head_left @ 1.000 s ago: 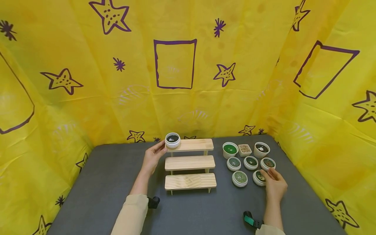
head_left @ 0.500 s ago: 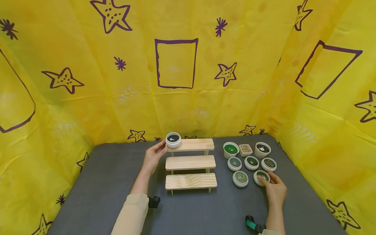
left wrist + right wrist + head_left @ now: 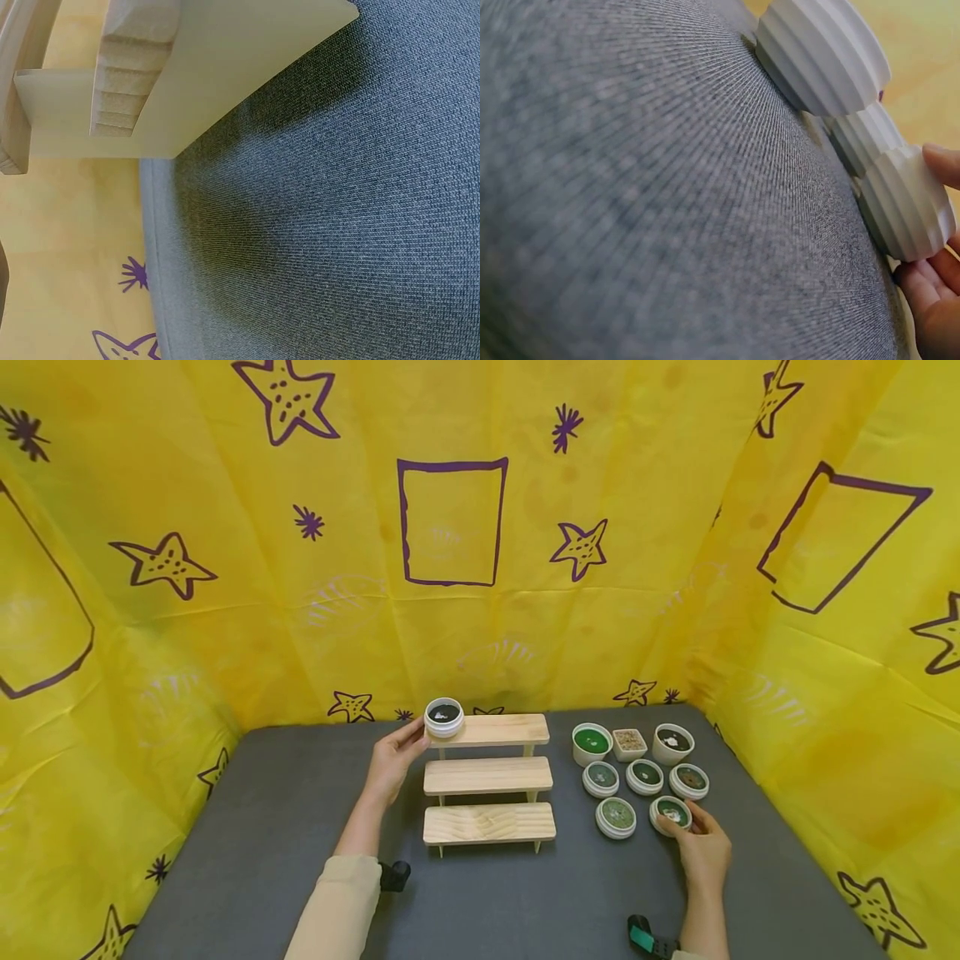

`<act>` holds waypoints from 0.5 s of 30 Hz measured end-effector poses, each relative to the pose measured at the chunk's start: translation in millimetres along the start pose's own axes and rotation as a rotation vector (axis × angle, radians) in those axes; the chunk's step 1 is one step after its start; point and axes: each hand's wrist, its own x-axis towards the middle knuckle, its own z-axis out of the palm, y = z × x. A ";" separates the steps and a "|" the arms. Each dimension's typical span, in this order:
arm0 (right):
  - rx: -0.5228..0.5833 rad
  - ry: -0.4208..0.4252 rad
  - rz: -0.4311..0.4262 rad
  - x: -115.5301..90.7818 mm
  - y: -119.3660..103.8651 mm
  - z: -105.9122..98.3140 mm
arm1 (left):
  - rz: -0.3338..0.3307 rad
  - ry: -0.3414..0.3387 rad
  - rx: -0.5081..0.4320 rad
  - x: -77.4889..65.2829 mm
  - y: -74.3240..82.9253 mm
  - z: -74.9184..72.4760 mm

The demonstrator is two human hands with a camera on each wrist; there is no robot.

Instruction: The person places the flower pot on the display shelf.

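At the left end of the top step of a three-tier wooden stand sits a white ribbed pot with a dark filling. My left hand holds this pot from its left side, fingers at its wall. On the right, my right hand grips a white ribbed pot with a dark green and white filling, thumb at the near side and fingers at the right. In the right wrist view that pot stands at the cloth between thumb and fingers. The left wrist view shows the stand's side panel, with the held pot out of frame.
Around the right hand stand several more pots, among them a pale green one, a bright green cup and a brown-topped one. A small square dish of grains is at the back. Yellow cloth walls bound the grey tabletop.
My right hand has shifted slightly, its thumb now at the near side of the pot and its fingers round the right. The left hand and its pot have stayed in place.
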 end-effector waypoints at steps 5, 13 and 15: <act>0.005 0.012 -0.009 -0.7 1.9 1.2 | -0.001 0.000 -0.017 0.9 -1.2 -0.7; -0.017 0.013 -0.027 -2.0 3.3 1.5 | 0.008 -0.005 -0.011 -0.6 -0.7 -1.0; -0.023 0.012 -0.027 -2.4 3.0 1.4 | 0.005 -0.006 -0.010 -0.4 -1.0 -1.3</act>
